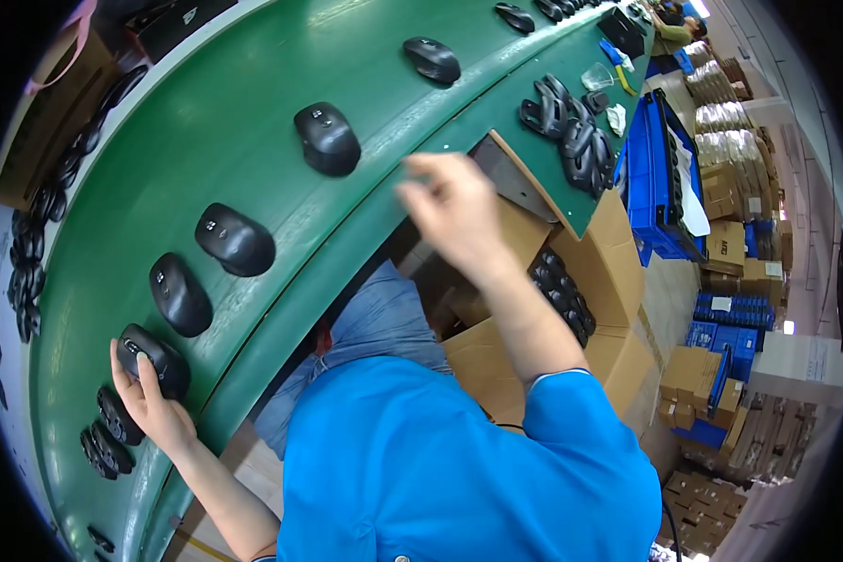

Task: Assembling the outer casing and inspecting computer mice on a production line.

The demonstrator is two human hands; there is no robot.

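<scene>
We see black mice [328,140] with small pale marks on their tops, set off against a plain green belt [225,122]. We also pick out a green board [579,208] with a tan edge, a brown carton [618,309], white tissue [616,119], and a blue crate [670,241] showing white paper [691,192]. The shirt [421,468] is plain bright blue, and the jeans [389,314] are a paler, faded, uneven blue.

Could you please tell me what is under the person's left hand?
A black computer mouse lies under the left hand, on the green work surface. Much of its top shows; the fingers cover parts of it, and its underside cannot be seen.
</scene>
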